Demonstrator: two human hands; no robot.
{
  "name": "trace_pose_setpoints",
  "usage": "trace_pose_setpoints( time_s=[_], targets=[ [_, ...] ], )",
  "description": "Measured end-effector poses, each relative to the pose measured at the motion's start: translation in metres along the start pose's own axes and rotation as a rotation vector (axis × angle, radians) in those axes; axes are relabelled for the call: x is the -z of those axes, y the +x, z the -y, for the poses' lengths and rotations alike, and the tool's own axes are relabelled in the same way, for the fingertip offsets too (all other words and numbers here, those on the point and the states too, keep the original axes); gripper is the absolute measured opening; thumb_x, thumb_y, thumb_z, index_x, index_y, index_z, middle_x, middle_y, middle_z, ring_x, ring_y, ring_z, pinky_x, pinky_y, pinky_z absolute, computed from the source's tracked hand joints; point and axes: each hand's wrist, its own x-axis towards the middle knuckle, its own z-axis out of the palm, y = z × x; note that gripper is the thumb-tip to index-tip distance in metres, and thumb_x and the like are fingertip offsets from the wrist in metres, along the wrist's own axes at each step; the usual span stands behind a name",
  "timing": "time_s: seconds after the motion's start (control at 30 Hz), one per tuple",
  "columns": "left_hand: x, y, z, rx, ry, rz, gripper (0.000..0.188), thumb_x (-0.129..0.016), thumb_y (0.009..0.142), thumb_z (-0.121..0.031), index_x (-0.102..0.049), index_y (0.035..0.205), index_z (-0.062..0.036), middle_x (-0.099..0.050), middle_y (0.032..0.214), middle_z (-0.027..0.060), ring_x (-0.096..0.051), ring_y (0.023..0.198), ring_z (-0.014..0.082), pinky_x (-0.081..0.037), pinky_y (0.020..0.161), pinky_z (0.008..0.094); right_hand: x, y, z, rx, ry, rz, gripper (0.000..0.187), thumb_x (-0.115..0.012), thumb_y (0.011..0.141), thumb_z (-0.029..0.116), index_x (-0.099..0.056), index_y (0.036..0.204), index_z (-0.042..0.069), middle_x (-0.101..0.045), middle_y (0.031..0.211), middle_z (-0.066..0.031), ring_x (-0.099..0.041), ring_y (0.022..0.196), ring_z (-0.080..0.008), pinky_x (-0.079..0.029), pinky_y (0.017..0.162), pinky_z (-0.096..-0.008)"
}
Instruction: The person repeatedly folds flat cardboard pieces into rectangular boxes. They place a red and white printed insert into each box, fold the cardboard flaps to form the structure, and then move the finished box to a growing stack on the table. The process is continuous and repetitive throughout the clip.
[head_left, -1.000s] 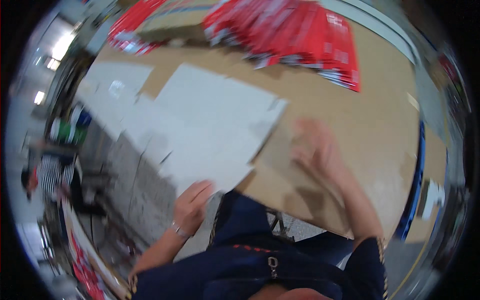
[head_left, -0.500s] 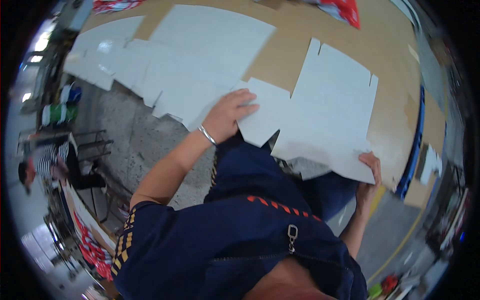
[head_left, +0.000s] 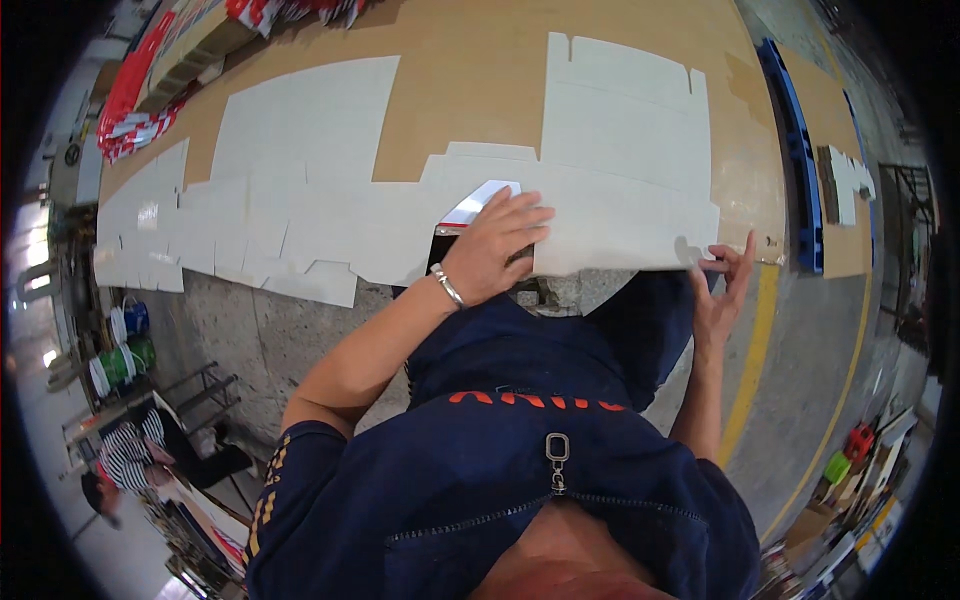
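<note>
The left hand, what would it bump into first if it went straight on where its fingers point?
Probably the white cardboard sheet: the left hand points across it. I can't tell if its fingers already touch the sheet.

Navy short-sleeved top (head_left: 480, 450), yellow marks (head_left: 264, 495) on left sleeve (head_left: 308, 455), orange-red chest lettering (head_left: 541, 400), metal zip pull (head_left: 558, 470), navy trousers (head_left: 645, 335), silver bracelet (head_left: 447, 286)

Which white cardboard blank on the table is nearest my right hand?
The table's rightmost blank, with two slits in its far edge; other white cardboard there lies farther left.
</note>
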Motion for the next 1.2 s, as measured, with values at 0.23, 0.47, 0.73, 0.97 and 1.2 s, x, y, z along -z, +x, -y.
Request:
trace_pose_setpoints(
  time_s=[0.23, 0.47, 0.73, 0.97, 1.2],
  targets=[
    [-0.047, 0.043, -0.005, 0.199, 0.268, -0.291, 0.032, -0.065, 0.086, -0.019, -0.066, 0.115, -0.0052, -0.043, 0.148, 0.0123, -0.029, 0.141, 0.039, -0.014, 0.112, 0.0641, -0.022, 0.01, 0.006, -0.228, 0.066, -0.246, 0.08, -0.076, 0.082, 0.015, -0.032, 0.148, 0.006, -0.056, 0.103, -0.0075, -0.053, 0.084, -0.015, -0.048, 0.08, -0.0302],
    [-0.065, 0.055, -0.032, -0.015, 0.465, 0.173, 0.077, -0.07, 0.08, -0.034, -0.037, 0.146, -0.0115, -0.025, 0.157, 0.0107, -0.018, 0.146, 0.0361, -0.01, 0.104, 0.0763, -0.068, -0.065, 0.024, -0.742, 0.774, 0.355, 0.041, -0.059, 0.097, 0.025, -0.051, 0.13, 0.003, -0.056, 0.125, -0.0048, -0.056, 0.106, -0.0124, -0.048, 0.084, -0.0282],
    [-0.069, 0.039, -0.043, -0.041, 0.454, 0.241, 0.101, -0.076, 0.07, -0.048, -0.029, 0.149, -0.0067, -0.02, 0.159, 0.0091, -0.012, 0.148, 0.033, -0.011, 0.113, 0.066, -0.06, -0.027, -0.007, -0.081, 0.103, -0.298, 0.023, -0.055, 0.098, 0.013, -0.065, 0.099, -0.007, -0.065, 0.086, -0.003, -0.058, 0.074, -0.0114, -0.048, 0.066, -0.0298],
    [-0.059, 0.024, -0.048, -0.047, 0.304, 0.337, 0.109, -0.07, 0.07, -0.062, -0.027, 0.148, -0.0005, -0.024, 0.157, 0.0137, -0.013, 0.148, 0.0304, -0.004, 0.117, 0.0609, -0.051, 0.021, 0.011, 0.601, -0.328, -0.009, 0.055, -0.047, 0.08, -0.011, -0.052, 0.134, -0.001, -0.049, 0.141, -0.0206, -0.045, 0.132, -0.0371, -0.036, 0.109, -0.0461],
    [0.05, -0.056, 0.017, -0.055, 0.359, 0.013, 0.076, -0.065, 0.055, 0.01, -0.051, 0.129, 0.0014, -0.051, 0.137, 0.0191, -0.046, 0.131, 0.0379, -0.038, 0.109, 0.047, -0.037, 0.053, 0.002, 0.595, -0.407, 0.199, 0.05, -0.046, 0.09, -0.007, -0.054, 0.136, 0.01, -0.051, 0.142, -0.0116, -0.045, 0.134, -0.0326, -0.036, 0.111, -0.0441]
  ],
)
